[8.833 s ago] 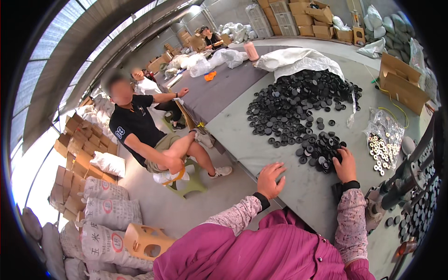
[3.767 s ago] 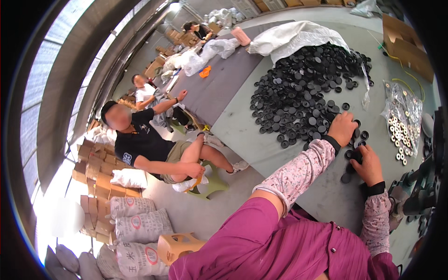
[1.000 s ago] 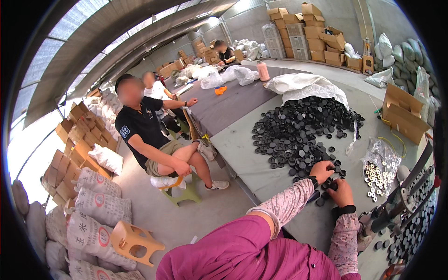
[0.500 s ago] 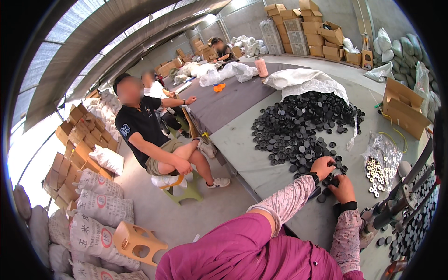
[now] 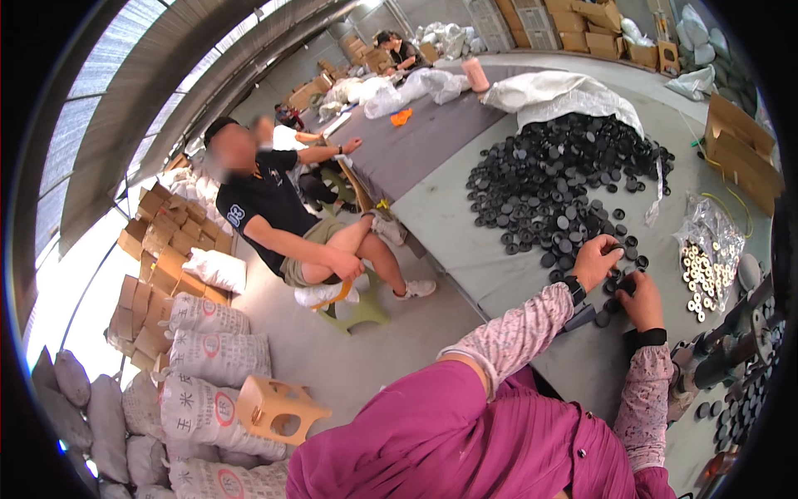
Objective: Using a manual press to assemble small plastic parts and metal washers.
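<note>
A heap of small round black caps (image 5: 549,175) spills over the grey-green table (image 5: 449,204) from a white woven sack (image 5: 573,91). At the heap's near edge my left hand (image 5: 595,262) has its thumb and fingers closed on a black cap. Just to the right and nearer, my right hand (image 5: 642,303) curls its fingers round another black cap, partly hidden by the fingers. Several loose caps lie between and beside both hands. The two hands are close together but apart.
Right of my hands are a clear bag of pale rings (image 5: 711,262), a cardboard box (image 5: 740,150) and a dark metal machine (image 5: 727,358). More black discs (image 5: 740,416) lie beyond it. A seated co-worker (image 5: 274,200) is at left, near stacked sacks (image 5: 220,358) and a tan stool (image 5: 278,407).
The whole view has shifted, so the table and heap sit higher and further right. Both hands stay at the heap's near edge, with fingers still closed on caps.
</note>
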`<state>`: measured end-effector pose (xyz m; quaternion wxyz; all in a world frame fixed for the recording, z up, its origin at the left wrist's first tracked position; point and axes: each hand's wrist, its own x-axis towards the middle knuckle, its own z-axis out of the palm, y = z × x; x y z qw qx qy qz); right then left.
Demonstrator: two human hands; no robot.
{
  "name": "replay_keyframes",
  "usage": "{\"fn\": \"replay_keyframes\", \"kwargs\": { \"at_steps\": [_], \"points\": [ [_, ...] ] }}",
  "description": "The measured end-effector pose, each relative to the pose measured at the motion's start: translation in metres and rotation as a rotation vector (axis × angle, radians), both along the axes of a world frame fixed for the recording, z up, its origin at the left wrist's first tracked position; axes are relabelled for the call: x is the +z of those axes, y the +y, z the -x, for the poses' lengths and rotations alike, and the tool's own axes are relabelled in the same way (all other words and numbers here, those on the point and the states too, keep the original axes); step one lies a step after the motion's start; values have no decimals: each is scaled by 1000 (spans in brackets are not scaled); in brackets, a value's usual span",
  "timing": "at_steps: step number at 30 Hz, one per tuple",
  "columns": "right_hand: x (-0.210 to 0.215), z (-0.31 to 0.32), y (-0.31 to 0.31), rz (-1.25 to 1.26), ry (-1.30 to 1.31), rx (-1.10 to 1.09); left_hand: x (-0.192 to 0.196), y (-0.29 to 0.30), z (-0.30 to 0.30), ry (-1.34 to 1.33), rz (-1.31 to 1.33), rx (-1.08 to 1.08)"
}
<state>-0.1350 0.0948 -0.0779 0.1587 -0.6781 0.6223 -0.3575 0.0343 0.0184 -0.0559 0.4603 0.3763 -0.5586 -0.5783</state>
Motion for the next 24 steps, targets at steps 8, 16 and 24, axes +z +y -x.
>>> {"fn": "replay_keyframes", "kwargs": {
  "at_steps": [8,16,24],
  "points": [
    [10,-13,-3,41,-27,7,-30,81,-33,24,-355,-233],
    [-8,-7,-3,53,90,-27,-33,84,-38,85,-206,-360],
    [-8,-5,-5,49,78,-37,-26,91,-36,-59,11,-353]
  ]
}}
